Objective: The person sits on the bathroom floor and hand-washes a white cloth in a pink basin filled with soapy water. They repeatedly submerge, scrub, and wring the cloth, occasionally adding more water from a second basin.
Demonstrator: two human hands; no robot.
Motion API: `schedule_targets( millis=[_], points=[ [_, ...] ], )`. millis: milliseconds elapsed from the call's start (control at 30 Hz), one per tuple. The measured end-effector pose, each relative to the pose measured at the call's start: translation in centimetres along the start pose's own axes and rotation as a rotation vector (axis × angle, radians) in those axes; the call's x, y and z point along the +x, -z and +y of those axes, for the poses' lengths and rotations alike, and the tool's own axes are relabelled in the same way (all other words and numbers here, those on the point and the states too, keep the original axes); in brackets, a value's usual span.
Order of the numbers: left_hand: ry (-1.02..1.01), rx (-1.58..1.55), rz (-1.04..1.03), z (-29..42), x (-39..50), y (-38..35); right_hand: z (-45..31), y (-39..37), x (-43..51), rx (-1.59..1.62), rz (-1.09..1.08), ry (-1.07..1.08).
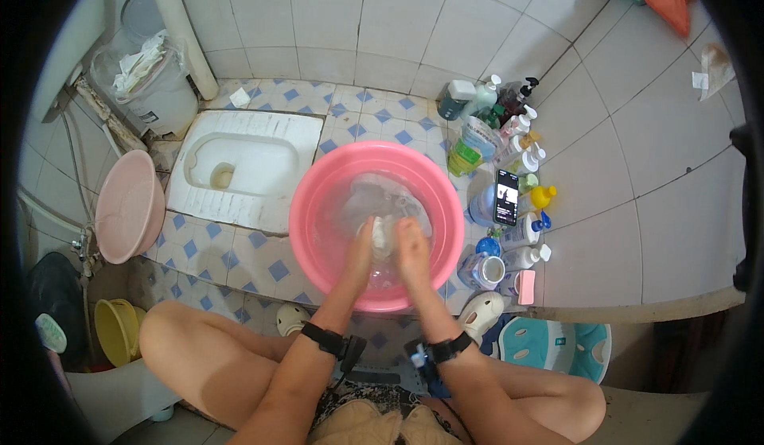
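A round pink plastic basin (303, 230) with cloudy water stands on the tiled floor before me. Pale wet cloth (388, 197) lies in the water. Over the basin, my left hand (361, 251) and my right hand (412, 251) face each other with a bunched part of whitish cloth (382, 237) between them. My left hand is against this bunch at its left side; my right hand is blurred, and its grip on the cloth is unclear. Both wrists wear black straps.
A squat toilet (242, 158) is set in the floor at left, near a lined waste bin (164, 102) and a pale pink basin (128, 206). Bottles (522, 233) line the right wall, with a smartphone (506, 197) among them. Yellow buckets (116, 331) stand at lower left.
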State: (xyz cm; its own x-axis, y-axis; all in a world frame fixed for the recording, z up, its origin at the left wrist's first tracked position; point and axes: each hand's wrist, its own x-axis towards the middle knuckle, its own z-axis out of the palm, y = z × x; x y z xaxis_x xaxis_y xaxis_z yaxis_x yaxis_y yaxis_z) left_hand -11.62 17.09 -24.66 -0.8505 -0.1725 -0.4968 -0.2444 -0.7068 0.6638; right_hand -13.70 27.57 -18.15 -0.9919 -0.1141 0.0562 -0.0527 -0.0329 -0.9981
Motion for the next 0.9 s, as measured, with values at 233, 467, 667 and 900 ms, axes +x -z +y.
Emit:
schedule_targets(
  millis=[233,467,667,900],
  points=[
    [-0.16,0.512,0.195,-1.7,-0.4,0.2,-1.0,-2.9,-0.3,-0.259,0.196,-0.011],
    [-0.07,0.647,0.065,0.8,-2.4,-1.4,2.1,-0.8,0.9,-0.129,0.151,-0.096],
    [-0.173,-0.09,-0.092,2.4,-2.1,-0.8,1.1,5.2,2.8,0.545,-0.15,-0.552],
    [-0.137,0.021,-0.079,4.6,-2.6,0.3,-0.5,8.5,2.9,0.225,-0.455,-0.477]
  ],
)
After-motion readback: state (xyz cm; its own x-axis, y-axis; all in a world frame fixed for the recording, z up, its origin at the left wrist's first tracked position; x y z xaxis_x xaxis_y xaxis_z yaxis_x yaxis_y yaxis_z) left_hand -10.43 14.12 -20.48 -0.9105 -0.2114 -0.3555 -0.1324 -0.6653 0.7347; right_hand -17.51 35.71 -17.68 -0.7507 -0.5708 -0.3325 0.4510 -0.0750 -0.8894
